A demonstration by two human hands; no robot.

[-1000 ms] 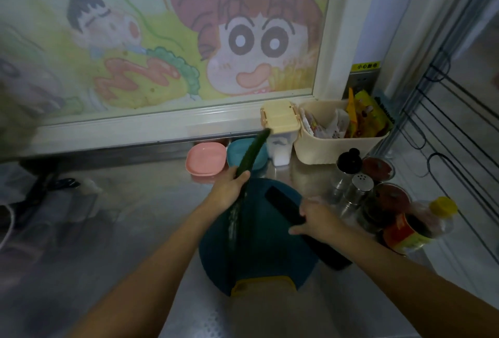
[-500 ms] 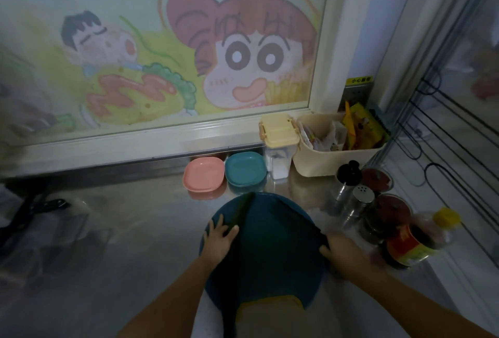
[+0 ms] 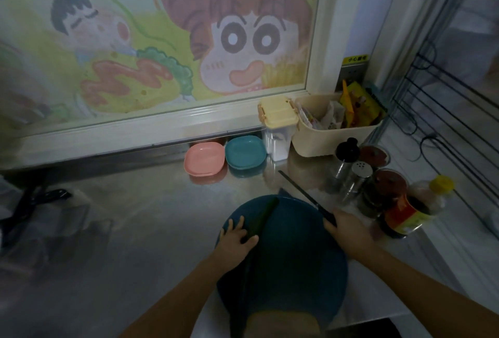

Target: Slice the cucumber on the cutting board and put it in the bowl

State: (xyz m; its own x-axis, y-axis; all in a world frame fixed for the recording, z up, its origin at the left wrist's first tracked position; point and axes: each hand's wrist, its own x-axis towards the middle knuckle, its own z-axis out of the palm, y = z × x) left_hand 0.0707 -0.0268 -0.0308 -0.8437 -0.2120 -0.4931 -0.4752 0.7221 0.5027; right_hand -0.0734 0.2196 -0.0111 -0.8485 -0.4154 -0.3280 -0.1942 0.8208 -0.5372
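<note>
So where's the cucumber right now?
In the head view, the cucumber lies along the left part of the blue cutting board, under the left hand, with the knife in the right hand to its right.

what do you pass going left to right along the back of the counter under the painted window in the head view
pink dish → teal dish → clear canister with a yellow lid → cream basket of packets
</note>
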